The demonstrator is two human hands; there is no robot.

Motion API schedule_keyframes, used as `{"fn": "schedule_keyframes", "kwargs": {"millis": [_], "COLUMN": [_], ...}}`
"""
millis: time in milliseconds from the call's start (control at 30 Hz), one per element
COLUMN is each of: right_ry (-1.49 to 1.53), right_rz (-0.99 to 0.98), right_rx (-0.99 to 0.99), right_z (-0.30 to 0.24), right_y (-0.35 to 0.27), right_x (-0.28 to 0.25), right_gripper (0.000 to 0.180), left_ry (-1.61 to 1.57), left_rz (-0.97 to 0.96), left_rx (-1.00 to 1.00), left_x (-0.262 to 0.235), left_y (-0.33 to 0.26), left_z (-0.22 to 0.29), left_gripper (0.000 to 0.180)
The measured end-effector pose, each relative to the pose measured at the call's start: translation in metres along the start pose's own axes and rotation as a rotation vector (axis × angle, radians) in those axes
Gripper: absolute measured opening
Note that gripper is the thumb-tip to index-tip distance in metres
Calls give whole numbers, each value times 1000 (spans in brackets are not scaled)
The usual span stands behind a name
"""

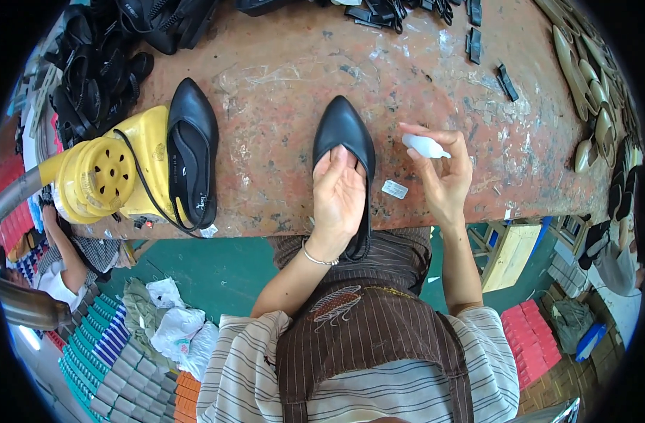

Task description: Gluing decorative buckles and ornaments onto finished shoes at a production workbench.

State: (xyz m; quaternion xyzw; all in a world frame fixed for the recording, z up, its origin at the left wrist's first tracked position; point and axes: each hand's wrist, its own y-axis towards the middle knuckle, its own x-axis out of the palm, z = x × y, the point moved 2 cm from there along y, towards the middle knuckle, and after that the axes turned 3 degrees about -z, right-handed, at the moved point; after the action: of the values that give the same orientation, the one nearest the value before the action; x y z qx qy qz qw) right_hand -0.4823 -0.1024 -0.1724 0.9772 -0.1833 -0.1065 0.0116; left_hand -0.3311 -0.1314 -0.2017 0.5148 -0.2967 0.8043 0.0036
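A black pointed flat shoe lies in front of me, toe pointing away, its heel reaching past the table's near edge. My left hand is palm up over it, fingertips tucked inside the toe opening and hidden there, holding the shoe. To the right, my right hand pinches a small white squeeze bottle with a narrow tip. This bottle is above the table, apart from the shoe. A second black flat shoe sits at the left. Between my hands lies a small pale label.
Against the left shoe stands a yellow machine with a round vented cover and a black cord. Black shoes are heaped at far left. Black straps are scattered at the back right; bronze-coloured shoes line the right edge. Another person's arm shows at left.
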Motion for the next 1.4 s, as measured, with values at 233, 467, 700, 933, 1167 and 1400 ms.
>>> {"fn": "schedule_keyframes", "kwargs": {"millis": [233, 467, 700, 933, 1167, 1400], "right_ry": [-265, -390, -523, -606, -653, -680], "right_rz": [-114, -322, -398, -441, -479, -485], "right_rx": [-142, -170, -236, -239, -241, -261], "right_z": [-19, -13, -21, -25, -27, -32], "right_y": [-11, -24, -16, -13, -11, -9], "right_x": [-11, 14, 30, 34, 36, 38], "right_gripper": [21, 27, 25, 22, 19, 18], "left_ry": [-1, 137, 178, 210, 214, 222], "left_rz": [-146, -84, -103, -22, -25, 9], "left_rx": [-60, -34, -45, -44, -35, -41], "left_x": [-26, -26, -24, -30, -30, -30], "left_y": [-36, -49, -47, -48, -49, -48], "left_z": [12, 14, 15, 12, 11, 10], "left_gripper": [26, 42, 33, 32, 33, 26]}}
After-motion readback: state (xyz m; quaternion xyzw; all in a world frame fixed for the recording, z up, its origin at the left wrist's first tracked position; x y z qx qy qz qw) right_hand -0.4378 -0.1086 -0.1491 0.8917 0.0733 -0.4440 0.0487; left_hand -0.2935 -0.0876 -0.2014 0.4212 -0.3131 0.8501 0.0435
